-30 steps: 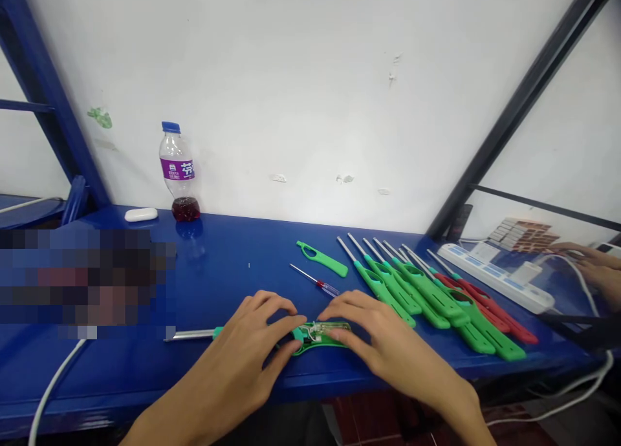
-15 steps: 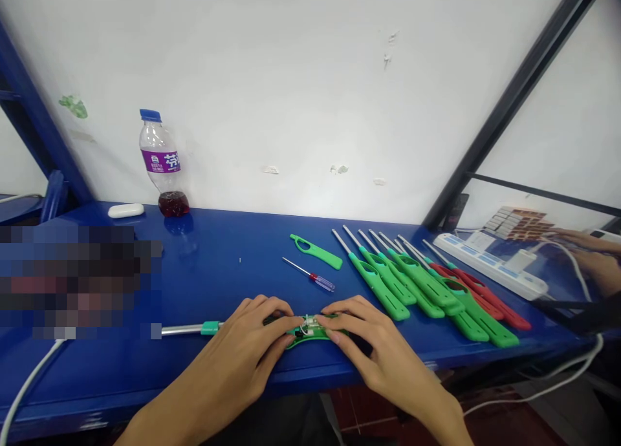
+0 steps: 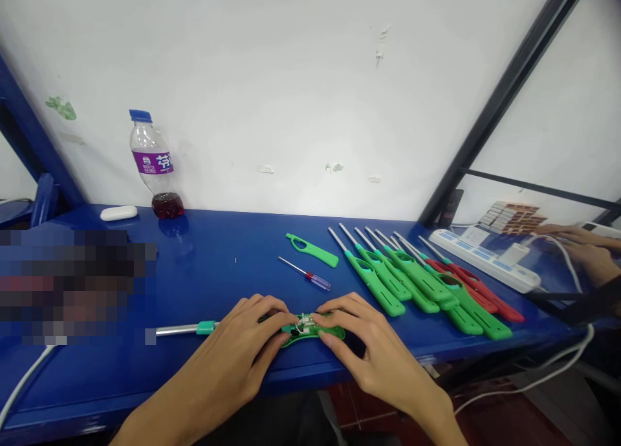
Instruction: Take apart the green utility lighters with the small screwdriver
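Count on the blue table (image 3: 213, 239): one opened green lighter (image 3: 306, 327), one loose green cover (image 3: 315, 251), one screwdriver (image 3: 317, 280) with a clear purple and red handle, and one tiny pin-like piece (image 3: 235, 260). Assembled units: at least five green lighters (image 3: 371, 284), overlapping, so the exact number cannot be told, and two red lighters (image 3: 490, 297) lying among them at the right. The opened lighter lies at the near edge, directly under and between both hands, interior facing up, its metal tube pointing left. The left hand (image 3: 250, 333) is clamped on it, thumb and index finger pinching beside the teal and black parts; the right hand (image 3: 361, 329) grips the handle end, thumb at the near rim and fingers over the top. Both hands block parts of its length and insides. The screwdriver and cover lie just beyond the hands; the assembled lighters lie right of them. Also noted: one bottle (image 3: 156, 168) with dark red liquid and one white case (image 3: 119, 213) by the wall, one white power strip (image 3: 485, 260) at far right, and another person's hands (image 3: 585, 247) beyond it. A pixelated patch hides the left of the table.
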The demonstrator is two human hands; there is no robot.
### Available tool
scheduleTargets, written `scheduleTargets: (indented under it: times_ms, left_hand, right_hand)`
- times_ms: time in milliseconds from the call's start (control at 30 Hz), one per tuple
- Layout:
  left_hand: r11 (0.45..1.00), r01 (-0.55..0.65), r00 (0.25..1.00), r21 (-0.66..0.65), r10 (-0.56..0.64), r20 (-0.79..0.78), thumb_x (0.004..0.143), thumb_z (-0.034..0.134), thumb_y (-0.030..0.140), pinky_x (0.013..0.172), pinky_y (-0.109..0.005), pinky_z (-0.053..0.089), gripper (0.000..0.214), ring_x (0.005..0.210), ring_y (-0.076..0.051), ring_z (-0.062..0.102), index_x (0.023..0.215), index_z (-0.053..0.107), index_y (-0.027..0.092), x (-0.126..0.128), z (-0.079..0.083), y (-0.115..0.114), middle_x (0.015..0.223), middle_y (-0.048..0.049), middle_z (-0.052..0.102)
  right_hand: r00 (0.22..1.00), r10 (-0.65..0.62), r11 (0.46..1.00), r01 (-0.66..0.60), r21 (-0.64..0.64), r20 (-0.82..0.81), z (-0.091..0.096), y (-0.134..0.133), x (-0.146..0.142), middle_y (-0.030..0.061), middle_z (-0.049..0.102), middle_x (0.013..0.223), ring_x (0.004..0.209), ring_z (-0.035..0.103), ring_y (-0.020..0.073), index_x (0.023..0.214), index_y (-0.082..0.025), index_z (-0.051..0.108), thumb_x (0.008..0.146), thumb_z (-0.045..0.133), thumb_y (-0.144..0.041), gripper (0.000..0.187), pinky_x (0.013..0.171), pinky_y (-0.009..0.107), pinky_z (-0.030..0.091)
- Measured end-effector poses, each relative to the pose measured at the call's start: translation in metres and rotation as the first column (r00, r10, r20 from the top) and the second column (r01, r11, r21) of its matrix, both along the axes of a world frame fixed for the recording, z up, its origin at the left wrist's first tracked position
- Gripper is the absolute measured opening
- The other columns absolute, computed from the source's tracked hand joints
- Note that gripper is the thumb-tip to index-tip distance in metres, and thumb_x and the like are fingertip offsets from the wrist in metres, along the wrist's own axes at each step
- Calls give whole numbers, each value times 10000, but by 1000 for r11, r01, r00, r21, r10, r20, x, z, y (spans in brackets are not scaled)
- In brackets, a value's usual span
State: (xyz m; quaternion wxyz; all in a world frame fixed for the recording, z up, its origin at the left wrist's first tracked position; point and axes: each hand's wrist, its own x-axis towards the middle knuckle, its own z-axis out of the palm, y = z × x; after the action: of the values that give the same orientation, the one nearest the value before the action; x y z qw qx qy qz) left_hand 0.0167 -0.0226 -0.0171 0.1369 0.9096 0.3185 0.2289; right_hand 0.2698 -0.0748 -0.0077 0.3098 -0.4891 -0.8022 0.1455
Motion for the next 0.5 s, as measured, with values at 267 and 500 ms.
scheduleTargets:
  times_ms: [267,500]
  left_hand:
    - [999,5,999,47,-3,-40,1100,400,191,992,-447,500,381,1082,-226,635,1383,607,339,1,3,0,1260,-22,650]
    - [984,38,996,177,-23,-87,1062,403,99,926,-438,505,435,1032,-246,626,1387,613,299,0,4,-3,1226,-58,657]
  right_hand:
    - [1000,6,1000,-6,-7,-1,2,0,-1,34,713,1223,1160,618,214,1205,-284,736,1056,586,-262,213,1043,388,497]
    - [1000,11,1000,-11,9,0,1,1,0,43,718,1217,1152,626,219,1200,-278,745,1056,589,-255,214,1035,386,501]
